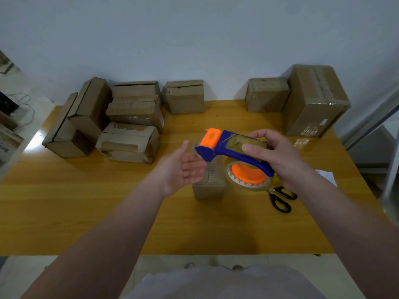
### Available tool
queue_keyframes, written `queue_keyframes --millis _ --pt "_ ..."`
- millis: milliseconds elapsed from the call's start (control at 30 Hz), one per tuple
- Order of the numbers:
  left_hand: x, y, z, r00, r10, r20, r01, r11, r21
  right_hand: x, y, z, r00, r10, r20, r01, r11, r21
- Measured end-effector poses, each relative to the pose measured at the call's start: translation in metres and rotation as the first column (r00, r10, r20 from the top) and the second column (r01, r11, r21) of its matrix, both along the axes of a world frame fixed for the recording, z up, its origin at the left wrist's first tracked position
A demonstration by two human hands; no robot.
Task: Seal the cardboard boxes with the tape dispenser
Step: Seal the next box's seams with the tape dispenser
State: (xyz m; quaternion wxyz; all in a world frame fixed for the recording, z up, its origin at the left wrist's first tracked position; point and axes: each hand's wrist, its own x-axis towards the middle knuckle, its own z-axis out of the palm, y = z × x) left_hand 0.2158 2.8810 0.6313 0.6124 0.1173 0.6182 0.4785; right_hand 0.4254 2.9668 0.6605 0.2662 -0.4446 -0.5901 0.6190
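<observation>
While left hand (183, 169) open, right fingers (262, 134) wrap dispenser (220, 147).

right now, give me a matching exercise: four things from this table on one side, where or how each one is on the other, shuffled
Things:
1. tape dispenser
2. scissors
3. left hand
4. tallest box

Places or states:
a. lying flat on the table, beside the right wrist
b. open, holding nothing
c. gripped in the right hand, above the table
d. standing at the table's far right corner

Pairs: 1-c, 2-a, 3-b, 4-d
</observation>
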Motion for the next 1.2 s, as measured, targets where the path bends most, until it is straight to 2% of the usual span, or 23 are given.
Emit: queue_keyframes --millis 167,300,400,567,700,800,900,967,1067,1200 --pt "-0.001 -0.002 0.007 0.988 0.082 0.131 -0.085 0.996 0.015 0.001 0.004 -0.001 0.979 0.204 -0.014 -0.204 0.979 0.014" --pt "-0.004 -0.001 0.007 0.984 0.096 0.149 -0.099 0.995 0.013 0.004 0.006 0.001 0.948 0.318 -0.01 -0.318 0.948 0.019" --pt "-0.004 -0.001 0.005 0.992 0.107 0.074 -0.107 0.994 0.002 0.004 0.009 0.002 0.925 0.362 0.114 -0.373 0.923 0.096" --pt "0.0 0.0 0.0 0.99 0.142 -0.016 -0.142 0.99 -0.022 0.003 0.015 -0.004 0.87 0.295 0.396 -0.432 0.843 0.32" --pt "0.006 -0.001 -0.005 0.981 0.158 -0.115 -0.161 0.987 -0.016 -0.001 0.015 -0.012 0.786 0.329 0.524 -0.577 0.695 0.429" --pt "0.005 -0.005 -0.016 0.947 0.187 -0.262 -0.2 0.98 -0.021 0.008 0.024 -0.015 0.742 0.345 0.575 -0.627 0.661 0.412" --pt "-0.012 -0.015 -0.031 0.903 0.268 -0.336 -0.292 0.956 -0.022 0.032 0.039 -0.013 0.681 0.329 0.654 -0.667 0.646 0.37" --pt "-0.017 -0.023 -0.043 0.895 0.24 -0.377 -0.279 0.959 -0.051 0.045 0.045 -0.014 0.635 0.342 0.692 -0.703 0.628 0.334" --pt "-0.006 -0.032 -0.059 0.901 0.199 -0.386 -0.249 0.965 -0.084 0.052 0.047 -0.024 0.564 0.302 0.769 -0.761 0.55 0.343" --pt "0.011 -0.038 -0.073 0.849 0.212 -0.484 -0.277 0.958 -0.066 0.054 0.048 -0.036 0.514 0.261 0.817 -0.793 0.507 0.338"
